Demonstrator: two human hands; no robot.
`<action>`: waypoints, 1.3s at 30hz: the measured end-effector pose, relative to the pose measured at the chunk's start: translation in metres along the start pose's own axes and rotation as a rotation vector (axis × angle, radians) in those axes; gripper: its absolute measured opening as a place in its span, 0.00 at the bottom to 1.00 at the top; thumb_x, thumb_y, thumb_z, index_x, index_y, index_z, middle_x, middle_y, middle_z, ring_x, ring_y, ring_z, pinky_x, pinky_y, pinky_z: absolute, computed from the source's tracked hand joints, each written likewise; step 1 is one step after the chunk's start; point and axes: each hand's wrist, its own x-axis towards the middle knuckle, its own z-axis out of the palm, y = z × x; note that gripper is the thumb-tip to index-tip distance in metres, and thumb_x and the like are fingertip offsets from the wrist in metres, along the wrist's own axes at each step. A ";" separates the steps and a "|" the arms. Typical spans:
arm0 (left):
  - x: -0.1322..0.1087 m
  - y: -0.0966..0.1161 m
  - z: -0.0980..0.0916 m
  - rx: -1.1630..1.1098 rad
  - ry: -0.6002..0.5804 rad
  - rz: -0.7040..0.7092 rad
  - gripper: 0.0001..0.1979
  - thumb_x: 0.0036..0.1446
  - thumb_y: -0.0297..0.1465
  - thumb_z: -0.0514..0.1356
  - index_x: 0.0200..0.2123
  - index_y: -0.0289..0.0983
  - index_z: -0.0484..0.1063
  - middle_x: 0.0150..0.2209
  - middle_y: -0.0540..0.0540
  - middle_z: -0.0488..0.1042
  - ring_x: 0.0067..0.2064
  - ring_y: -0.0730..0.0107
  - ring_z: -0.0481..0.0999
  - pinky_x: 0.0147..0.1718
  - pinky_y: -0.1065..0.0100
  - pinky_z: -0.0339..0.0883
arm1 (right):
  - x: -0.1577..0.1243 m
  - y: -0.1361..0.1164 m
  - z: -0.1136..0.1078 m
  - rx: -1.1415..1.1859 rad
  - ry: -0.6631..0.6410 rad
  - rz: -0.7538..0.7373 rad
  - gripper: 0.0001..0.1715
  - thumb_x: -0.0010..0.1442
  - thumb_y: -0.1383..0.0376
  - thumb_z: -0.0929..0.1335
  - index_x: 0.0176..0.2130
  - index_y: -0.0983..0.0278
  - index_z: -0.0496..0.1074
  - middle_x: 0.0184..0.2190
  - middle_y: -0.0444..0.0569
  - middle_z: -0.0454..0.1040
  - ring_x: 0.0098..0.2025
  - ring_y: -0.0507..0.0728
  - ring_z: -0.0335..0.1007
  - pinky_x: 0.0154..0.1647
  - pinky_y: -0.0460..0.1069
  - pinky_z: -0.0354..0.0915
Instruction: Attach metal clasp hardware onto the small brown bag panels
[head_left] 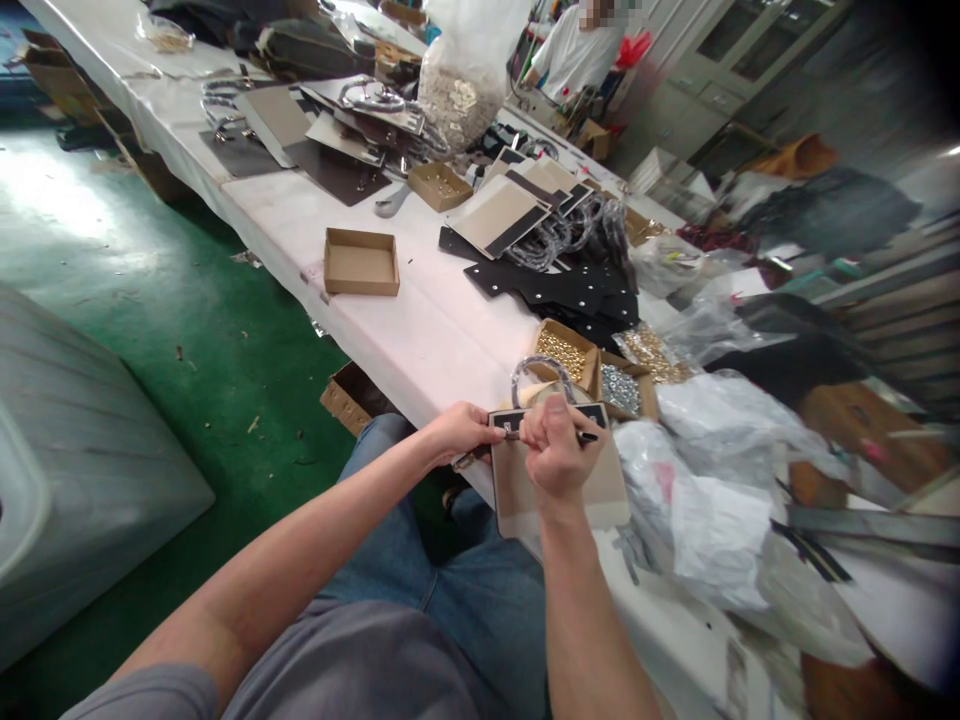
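A beige handbag panel (517,490) with a black strip along its top edge lies at the front edge of the table, close to my lap. A plastic-wrapped curved handle (517,375) rises from its far side. My left hand (466,432) is closed at the panel's left top corner, thumb and fingers pinching the edge beside a small metal fitting. My right hand (559,445) makes a fist over the black strip, around a slim tool with a dark end (587,437); its kind is mostly hidden by my fingers. Below my left hand hangs a dark piece with metal on it.
Open boxes of gold (562,352) and silver hardware (619,388) stand just beyond the panel. An empty cardboard box (361,262) sits further left. Stacked panels with handles (502,210), black strips (562,290) and plastic bags (705,490) cover the table. A person (577,50) works behind.
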 end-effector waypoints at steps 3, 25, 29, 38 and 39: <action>-0.002 0.002 0.001 0.042 0.051 -0.009 0.16 0.63 0.26 0.73 0.25 0.34 0.74 0.18 0.53 0.72 0.18 0.78 0.68 0.20 0.76 0.63 | -0.001 0.001 0.005 -0.068 0.013 0.009 0.38 0.75 0.51 0.76 0.22 0.60 0.59 0.18 0.38 0.54 0.19 0.49 0.50 0.22 0.50 0.49; 0.014 0.000 -0.016 -0.108 -0.058 -0.094 0.15 0.64 0.23 0.69 0.25 0.36 0.71 0.19 0.53 0.70 0.20 0.74 0.70 0.22 0.73 0.66 | 0.025 -0.014 0.002 0.095 -0.030 0.004 0.41 0.76 0.47 0.74 0.22 0.60 0.54 0.17 0.36 0.47 0.18 0.49 0.43 0.21 0.48 0.49; 0.009 0.000 -0.019 -0.043 -0.048 -0.085 0.16 0.64 0.26 0.72 0.26 0.36 0.72 0.19 0.53 0.69 0.19 0.75 0.67 0.19 0.74 0.59 | 0.020 -0.005 0.012 0.096 -0.027 -0.005 0.41 0.78 0.49 0.73 0.21 0.60 0.56 0.17 0.37 0.48 0.19 0.49 0.45 0.22 0.49 0.48; -0.003 0.000 -0.006 0.034 0.017 0.026 0.13 0.64 0.21 0.66 0.27 0.35 0.72 0.18 0.57 0.66 0.18 0.81 0.60 0.18 0.77 0.53 | 0.011 0.005 0.020 0.064 -0.016 0.012 0.40 0.75 0.50 0.76 0.22 0.61 0.57 0.18 0.37 0.51 0.19 0.48 0.47 0.21 0.49 0.47; -0.004 0.000 -0.005 0.034 0.022 0.039 0.13 0.64 0.20 0.66 0.27 0.35 0.72 0.18 0.57 0.66 0.19 0.80 0.61 0.19 0.77 0.54 | 0.010 0.005 0.021 0.066 -0.011 0.009 0.40 0.75 0.51 0.76 0.22 0.61 0.57 0.17 0.37 0.51 0.19 0.48 0.47 0.21 0.49 0.47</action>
